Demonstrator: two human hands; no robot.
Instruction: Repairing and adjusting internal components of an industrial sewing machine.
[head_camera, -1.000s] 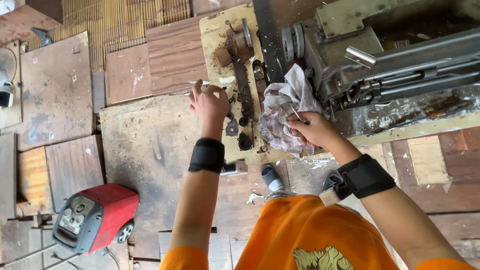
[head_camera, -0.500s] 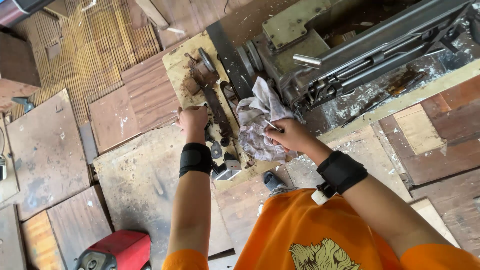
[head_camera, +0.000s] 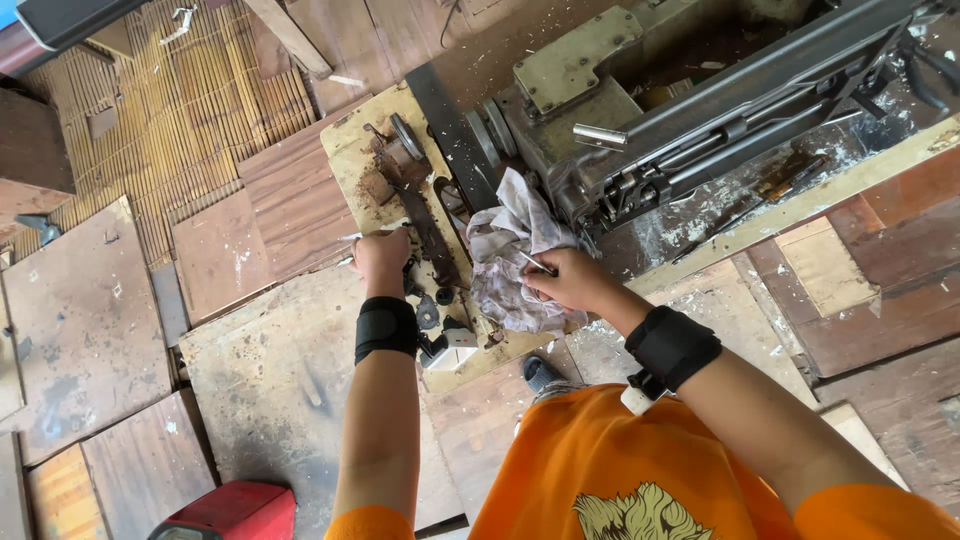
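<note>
Gripping the board's edge (head_camera: 345, 150), left hand (head_camera: 380, 258) (clenched); right hand (head_camera: 570, 280) pinching a thin tool (head_camera: 533, 263) over the rag (head_camera: 510, 255)

the right hand (head_camera: 565, 280) pinches a thin metal tool (head_camera: 535, 264) against a crumpled stained rag (head_camera: 510, 255) lying beside the grimy machine (head_camera: 690, 120). the left hand (head_camera: 382, 258) is closed around something small at the edge of a worn yellowish board (head_camera: 350, 150) strewn with rusty parts (head_camera: 425, 225). both wrists wear black bands, and a red box (head_camera: 235, 512) sits on the floor plywood.
</note>
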